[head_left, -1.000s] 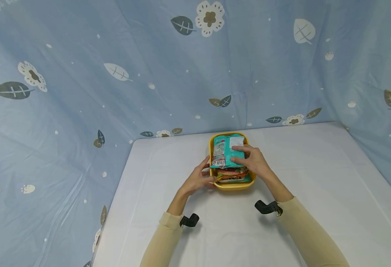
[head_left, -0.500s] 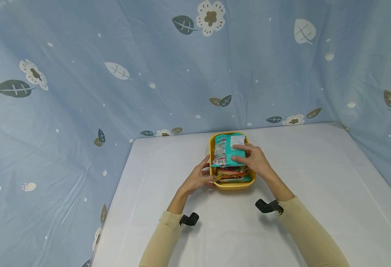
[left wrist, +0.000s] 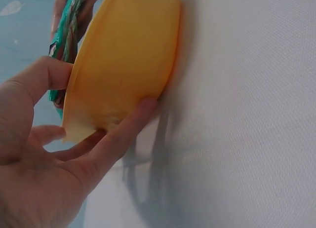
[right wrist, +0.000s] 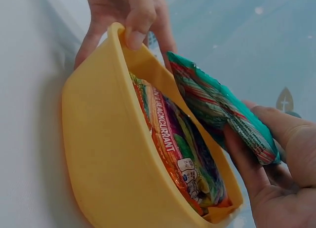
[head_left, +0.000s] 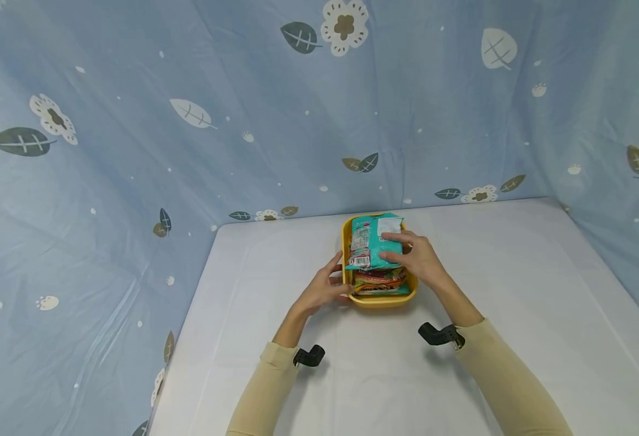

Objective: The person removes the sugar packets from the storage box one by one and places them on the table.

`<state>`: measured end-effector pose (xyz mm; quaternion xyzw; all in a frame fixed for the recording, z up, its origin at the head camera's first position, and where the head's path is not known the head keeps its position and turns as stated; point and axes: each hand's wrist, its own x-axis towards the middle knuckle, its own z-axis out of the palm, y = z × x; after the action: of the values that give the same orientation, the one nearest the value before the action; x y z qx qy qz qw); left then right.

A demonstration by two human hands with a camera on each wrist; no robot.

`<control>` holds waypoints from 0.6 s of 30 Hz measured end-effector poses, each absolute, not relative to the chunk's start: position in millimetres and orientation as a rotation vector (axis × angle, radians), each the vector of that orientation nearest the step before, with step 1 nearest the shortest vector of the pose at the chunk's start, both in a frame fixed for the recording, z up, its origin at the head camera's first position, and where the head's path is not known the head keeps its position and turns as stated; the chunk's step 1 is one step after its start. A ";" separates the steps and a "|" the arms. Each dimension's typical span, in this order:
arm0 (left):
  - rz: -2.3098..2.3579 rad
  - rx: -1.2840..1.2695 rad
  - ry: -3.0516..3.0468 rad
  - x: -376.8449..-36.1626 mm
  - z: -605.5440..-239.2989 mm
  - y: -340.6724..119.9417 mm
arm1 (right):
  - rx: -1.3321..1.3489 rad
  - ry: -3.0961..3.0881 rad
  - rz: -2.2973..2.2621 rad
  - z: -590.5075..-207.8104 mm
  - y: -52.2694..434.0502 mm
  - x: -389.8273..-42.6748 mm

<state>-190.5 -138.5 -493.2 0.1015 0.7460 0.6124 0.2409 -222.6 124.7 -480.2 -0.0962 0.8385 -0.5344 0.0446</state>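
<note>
A yellow plastic tub (head_left: pixel 380 301) stands near the far edge of the white table. My left hand (head_left: pixel 319 292) holds its left side; in the left wrist view the thumb hooks over the rim and the fingers (left wrist: pixel 116 139) spread along the outer wall. My right hand (head_left: pixel 421 260) grips a teal snack packet (head_left: pixel 364 247) by its right edge, thumb on one face and fingers on the other. In the right wrist view this packet tilts above the tub's opening. Beneath it, inside the tub, lies a colourful packet (right wrist: pixel 170 139) reading "blackcurrant".
The white table (head_left: pixel 363 387) runs up to a blue curtain (head_left: pixel 275 151) patterned with leaves and flowers, close behind the tub. More curtain hangs along the left and right sides. Each wrist wears a black camera mount (head_left: pixel 438 334).
The teal packet has shifted slightly toward the far end of the tub with my right hand. My left hand keeps its hold on the tub.
</note>
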 end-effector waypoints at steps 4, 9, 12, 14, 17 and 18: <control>1.661 0.264 2.084 -195.3 -507.5 -138.8 | -0.296 2.554 -1.649 -478.3 125.9 -222.4; 1.670 0.252 2.108 -195.2 -513.4 -138.5 | -0.305 2.545 -1.670 -475.5 128.2 -221.7; 1.674 0.252 2.108 -194.6 -513.3 -138.4 | -0.289 2.536 -1.673 -473.5 130.1 -220.9; 1.680 0.252 2.107 -194.6 -513.4 -138.3 | -0.271 2.534 -1.665 -472.5 131.6 -220.6; 1.690 0.250 2.097 -194.7 -513.7 -138.2 | -0.262 2.526 -1.660 -470.5 133.8 -219.5; 1.690 0.249 2.096 -194.8 -513.6 -138.2 | -0.264 2.521 -1.665 -470.2 134.4 -219.4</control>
<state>-194.8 -138.2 -513.6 0.0900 0.7568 0.6100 0.2170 -219.4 134.4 -470.2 -0.0869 0.8301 -0.5482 0.0542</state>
